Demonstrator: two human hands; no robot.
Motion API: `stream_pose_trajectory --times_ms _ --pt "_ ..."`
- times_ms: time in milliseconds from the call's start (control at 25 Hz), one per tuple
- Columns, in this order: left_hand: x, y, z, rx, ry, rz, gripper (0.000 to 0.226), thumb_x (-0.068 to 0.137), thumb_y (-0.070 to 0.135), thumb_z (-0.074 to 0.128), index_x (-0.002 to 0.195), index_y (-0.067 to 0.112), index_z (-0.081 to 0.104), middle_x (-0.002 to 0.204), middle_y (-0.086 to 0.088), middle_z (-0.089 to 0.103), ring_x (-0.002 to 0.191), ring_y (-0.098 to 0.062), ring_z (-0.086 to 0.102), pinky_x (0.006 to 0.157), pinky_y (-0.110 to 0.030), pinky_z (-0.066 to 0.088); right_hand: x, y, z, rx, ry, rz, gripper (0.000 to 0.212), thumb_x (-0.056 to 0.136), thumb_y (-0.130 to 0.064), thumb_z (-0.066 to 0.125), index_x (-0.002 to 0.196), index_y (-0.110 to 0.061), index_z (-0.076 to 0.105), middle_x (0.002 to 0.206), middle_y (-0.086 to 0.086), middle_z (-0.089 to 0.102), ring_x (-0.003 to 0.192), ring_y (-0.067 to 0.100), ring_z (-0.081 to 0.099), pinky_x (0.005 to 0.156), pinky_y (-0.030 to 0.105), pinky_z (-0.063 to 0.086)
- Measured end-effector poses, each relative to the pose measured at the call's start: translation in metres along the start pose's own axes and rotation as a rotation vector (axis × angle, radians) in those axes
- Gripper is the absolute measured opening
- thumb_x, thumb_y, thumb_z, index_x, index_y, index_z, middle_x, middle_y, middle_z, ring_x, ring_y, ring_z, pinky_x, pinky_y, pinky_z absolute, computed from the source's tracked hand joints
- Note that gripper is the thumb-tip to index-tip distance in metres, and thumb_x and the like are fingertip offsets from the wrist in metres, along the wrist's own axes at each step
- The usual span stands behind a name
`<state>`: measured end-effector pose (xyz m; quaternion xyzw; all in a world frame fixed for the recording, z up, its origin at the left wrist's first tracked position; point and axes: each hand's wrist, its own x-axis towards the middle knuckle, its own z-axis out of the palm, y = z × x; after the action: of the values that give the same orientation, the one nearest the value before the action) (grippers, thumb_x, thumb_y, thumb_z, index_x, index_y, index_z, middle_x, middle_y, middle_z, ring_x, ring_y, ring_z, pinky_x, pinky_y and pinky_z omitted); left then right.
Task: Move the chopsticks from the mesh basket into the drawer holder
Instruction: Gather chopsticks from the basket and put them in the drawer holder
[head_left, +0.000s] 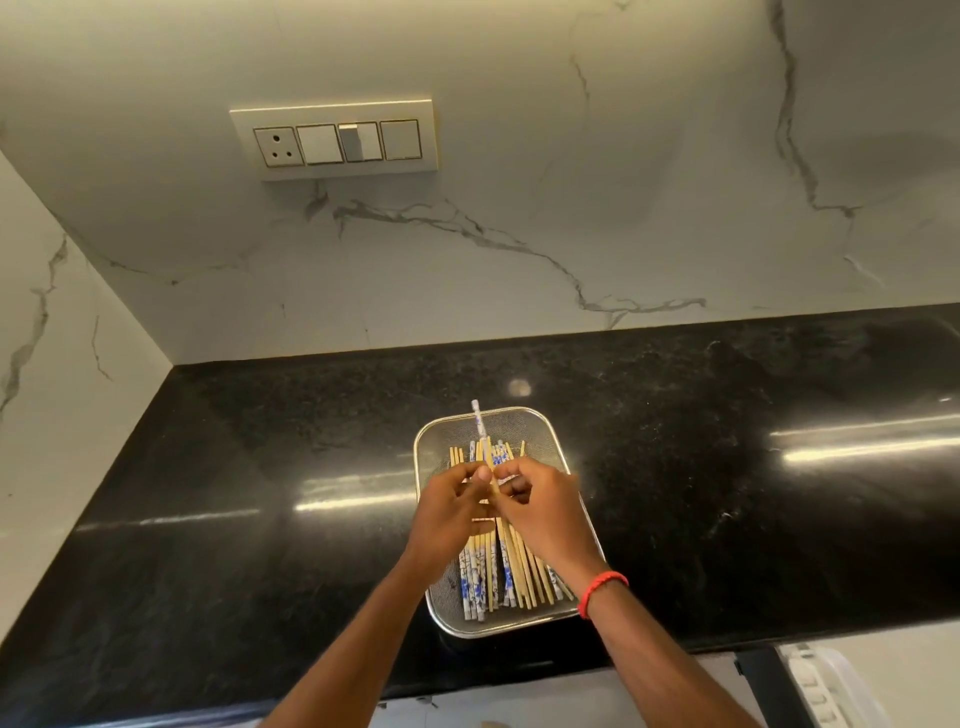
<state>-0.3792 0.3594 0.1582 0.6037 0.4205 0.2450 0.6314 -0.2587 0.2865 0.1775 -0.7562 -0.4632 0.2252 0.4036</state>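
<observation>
Chopsticks (511, 564), too many and too overlapped for us to count, lie lengthwise in one mesh basket (540, 426) at six o'clock on the black counter (727, 467). Above them our two hands meet: the left hand (452, 514) pinches one blue-patterned chopstick (480, 426) pointing to twelve o'clock, fingers closed around it; the right hand (540, 509), one red band (602, 590) at its wrist, curls nearly shut beside it, touching the sticks. Farther, at eleven o'clock, one switch plate (335, 139) holds one socket and three switches.
</observation>
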Motion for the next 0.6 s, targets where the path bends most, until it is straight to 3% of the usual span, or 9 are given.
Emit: stream_pose_trajectory --times_ms 160,320,480,600 --pt "-0.002 0.003 -0.005 -0.154 0.007 -0.057 0.020 0.099 0.024 0.057 0.101 0.010 0.072 0.092 -0.013 0.080 0.083 -0.028 0.079 0.065 -0.037 0.064 -0.014 -0.003 0.013 -0.034 -0.079 -0.044 0.024 0.089 -0.023 0.071 0.112 -0.022 0.068 0.092 -0.005 0.074 0.081 0.002 0.070 0.072 0.017 0.060" --pt "0.000 0.004 -0.015 -0.219 0.064 -0.134 0.017 0.101 0.019 0.058 0.108 0.007 0.067 0.095 -0.019 0.078 0.079 -0.034 0.078 0.069 -0.046 0.065 -0.001 0.011 0.005 -0.079 -0.004 0.034 0.019 0.090 -0.029 0.069 0.108 -0.023 0.069 0.093 -0.006 0.072 0.078 -0.001 0.066 0.064 0.009 0.050" --pt "-0.002 0.004 -0.020 -0.258 0.071 -0.159 0.015 0.101 0.017 0.057 0.111 0.009 0.065 0.098 -0.018 0.078 0.079 -0.033 0.078 0.066 -0.043 0.064 0.008 0.032 0.008 -0.346 -0.026 0.070 0.029 0.094 -0.021 0.064 0.122 -0.023 0.059 0.112 0.001 0.070 0.101 0.016 0.067 0.083 0.027 0.055" --pt "-0.004 0.003 -0.023 -0.275 0.081 -0.161 0.014 0.100 0.011 0.058 0.112 0.010 0.064 0.099 -0.017 0.077 0.082 -0.033 0.078 0.067 -0.044 0.064 0.003 0.046 0.022 -0.589 -0.077 -0.012 0.036 0.095 -0.011 0.056 0.127 -0.025 0.051 0.102 0.002 0.070 0.093 0.018 0.067 0.077 0.032 0.060"
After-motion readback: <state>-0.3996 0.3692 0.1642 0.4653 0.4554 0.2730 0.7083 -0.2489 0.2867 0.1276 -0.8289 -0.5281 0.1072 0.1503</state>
